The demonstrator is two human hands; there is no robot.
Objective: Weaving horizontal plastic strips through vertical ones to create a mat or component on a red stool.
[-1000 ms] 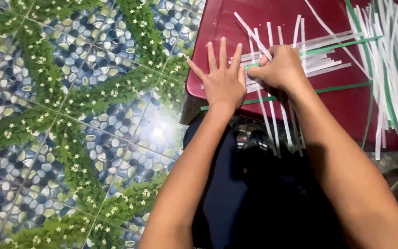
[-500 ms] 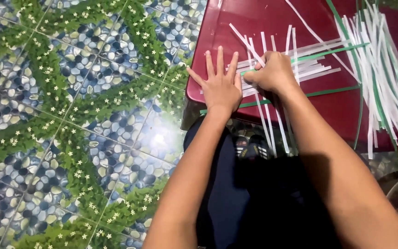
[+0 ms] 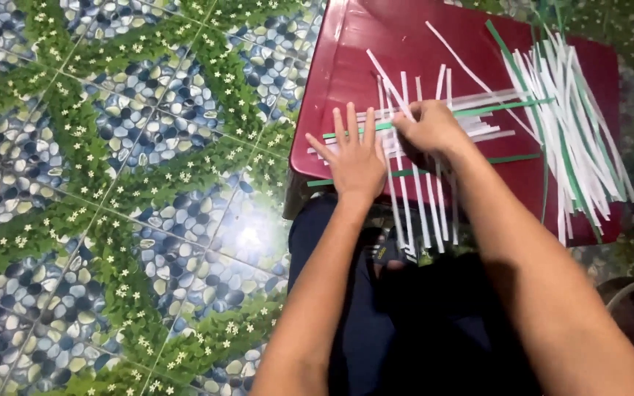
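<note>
A dark red plastic table (image 3: 376,44) fills the upper right of the view, from about twelve to three o'clock. It serves as the only bearing surface here; no container, package or label is visible on it.

On the table lies a woven patch of paper strips (image 3: 420,125), white strips crossing a few green ones, with the long white ends hanging over the near edge toward six o'clock. The left hand (image 3: 357,150) lies flat and released on the patch's nine o'clock side, fingers spread, palm pressing the strips down. The right hand (image 3: 431,128), just at its three o'clock and touching the same patch, is curled, its fingertips pinching a white strip (image 3: 384,77) that runs up toward eleven o'clock.

At the table's three o'clock edge lies a loose heap of spare strips (image 3: 566,117), white mixed with green, well apart from both hands.

From nine to six o'clock spreads a tiled floor (image 3: 111,183) patterned with blue pebbles and green leafy bands. The person's dark trousers (image 3: 376,330) show at six o'clock.
</note>
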